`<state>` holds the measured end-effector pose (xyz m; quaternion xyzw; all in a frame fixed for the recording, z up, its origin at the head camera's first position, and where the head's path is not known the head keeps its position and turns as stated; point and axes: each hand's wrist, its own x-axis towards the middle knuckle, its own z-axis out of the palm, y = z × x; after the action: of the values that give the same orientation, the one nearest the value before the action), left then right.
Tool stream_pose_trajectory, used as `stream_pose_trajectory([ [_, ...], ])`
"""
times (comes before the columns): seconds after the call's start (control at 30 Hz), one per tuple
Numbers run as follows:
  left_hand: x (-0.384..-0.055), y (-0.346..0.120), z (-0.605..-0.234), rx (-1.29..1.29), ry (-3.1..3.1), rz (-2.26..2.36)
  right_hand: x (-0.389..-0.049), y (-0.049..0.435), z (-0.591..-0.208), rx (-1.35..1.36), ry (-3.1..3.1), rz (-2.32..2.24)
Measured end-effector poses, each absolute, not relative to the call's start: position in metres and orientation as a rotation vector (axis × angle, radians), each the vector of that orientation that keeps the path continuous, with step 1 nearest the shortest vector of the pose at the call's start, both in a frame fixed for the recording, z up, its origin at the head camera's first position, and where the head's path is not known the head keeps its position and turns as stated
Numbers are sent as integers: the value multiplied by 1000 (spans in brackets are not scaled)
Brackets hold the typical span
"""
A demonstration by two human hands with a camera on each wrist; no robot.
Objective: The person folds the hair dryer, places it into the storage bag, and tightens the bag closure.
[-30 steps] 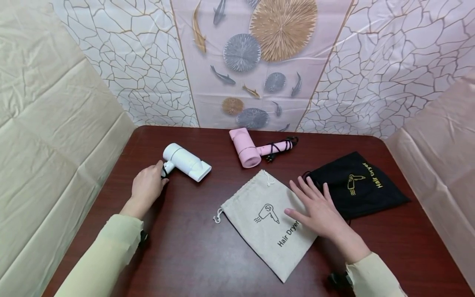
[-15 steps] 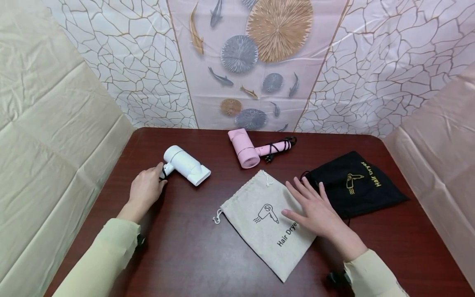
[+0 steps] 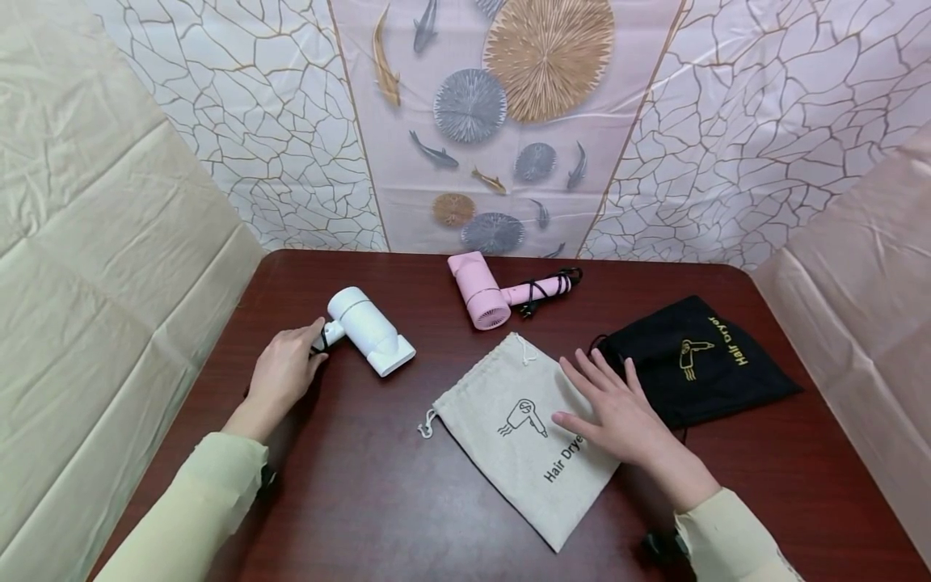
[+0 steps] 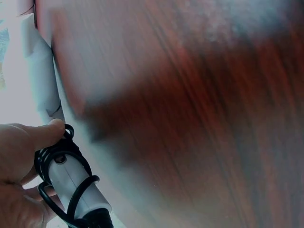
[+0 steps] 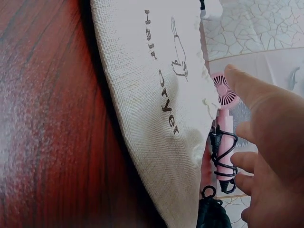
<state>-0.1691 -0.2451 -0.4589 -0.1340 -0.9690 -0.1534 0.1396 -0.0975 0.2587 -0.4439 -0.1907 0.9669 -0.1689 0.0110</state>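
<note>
Two hands at work: left hand [image 3: 280, 373] on the white hair dryer [image 3: 369, 330], right hand [image 3: 618, 414] on the beige pouch [image 3: 509, 432]
Change, dryer: compared with half a second back, the white hair dryer has swung; its nozzle now points more toward the near edge of the table [image 3: 378, 501] and sits lower in the head view, while the round back end has shifted a little right
Change, left hand: barely moved from its spot; the turn looks to come from the wrist and fingers on the handle
Change, right hand: no shift to speak of; flat on the pouch as before
Meaning: judged from the pivot, the dryer is being gathered in, not yet lifted; body appears to lie on the wood
Left grip: fingers and thumb curled round the handle of the white hair dryer [image 4: 71, 185], over the black cord [image 4: 57, 156] wound about it; thumb tip at the top of the coil
Right grip: fingers straight and spread, palm down on the right corner of the beige pouch [image 5: 156, 95]; holds nothing
Dryer, place: left half of the table, well apart from the pouch, handle toward the left hand
Dryer, look: white, short barrel, flat wide nozzle, folding handle with cord wrapped tight
Pouch, look: coarse beige cloth, drawstring at the far corner, printed dryer drawing and "Hair Dryer"; lies flat, mouth not visibly opened
Nearby: pink hair dryer [image 3: 483, 295] with cord round its handle at the far side; black pouch [image 3: 698, 360] with gold print, just beside the right hand
</note>
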Motion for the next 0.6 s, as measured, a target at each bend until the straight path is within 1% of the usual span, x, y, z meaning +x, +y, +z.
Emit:
stream_pose_trajectory([
  [0.6,-158,-223,-460,-439,-2788,-481,-97,256,-443,-611,3012,-499],
])
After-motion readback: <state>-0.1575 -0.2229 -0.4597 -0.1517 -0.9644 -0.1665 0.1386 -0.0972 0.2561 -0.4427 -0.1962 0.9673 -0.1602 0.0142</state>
